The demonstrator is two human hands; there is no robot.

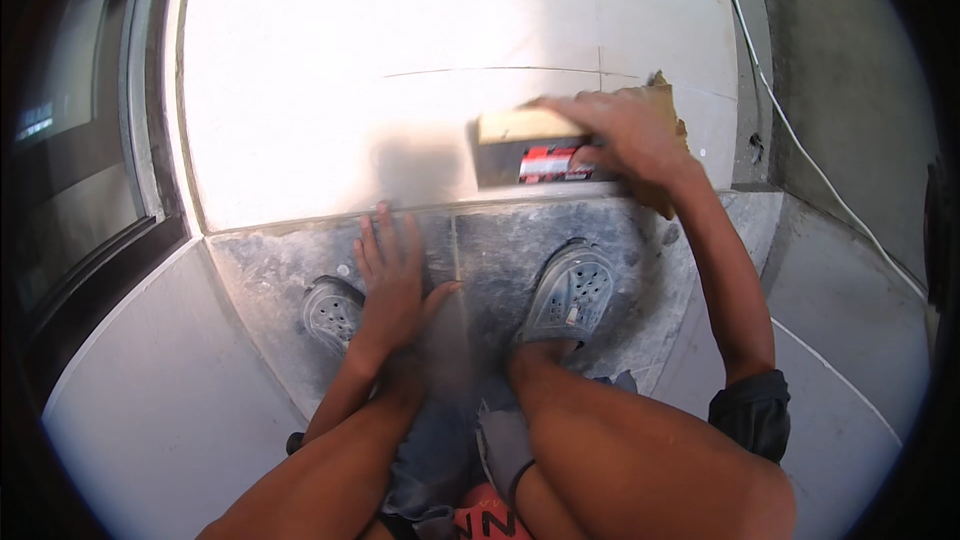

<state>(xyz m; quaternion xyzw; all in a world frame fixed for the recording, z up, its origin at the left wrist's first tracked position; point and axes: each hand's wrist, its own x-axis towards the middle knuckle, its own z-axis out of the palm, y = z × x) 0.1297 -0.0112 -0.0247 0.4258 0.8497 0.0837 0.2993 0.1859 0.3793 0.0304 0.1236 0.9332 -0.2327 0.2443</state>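
Note:
My right hand grips a piece of torn cardboard box, fingers over its top edge and thumb against its front. The cardboard has a tan upper side, a dark face with a red and white label, and a ragged brown end showing beyond the hand. It is over the front edge of the white tiled surface, slightly blurred; whether it touches the tiles I cannot tell. Lower and to the left, my left hand has its fingers spread over the dusty dark tiles, holding nothing, fingertips near the seam with the white tiles.
My feet in grey clogs, left and right, stand on the dark tiles. A dark-framed glass door is at the left. White cable runs down the grey wall at right. Strong glare covers the white tiles.

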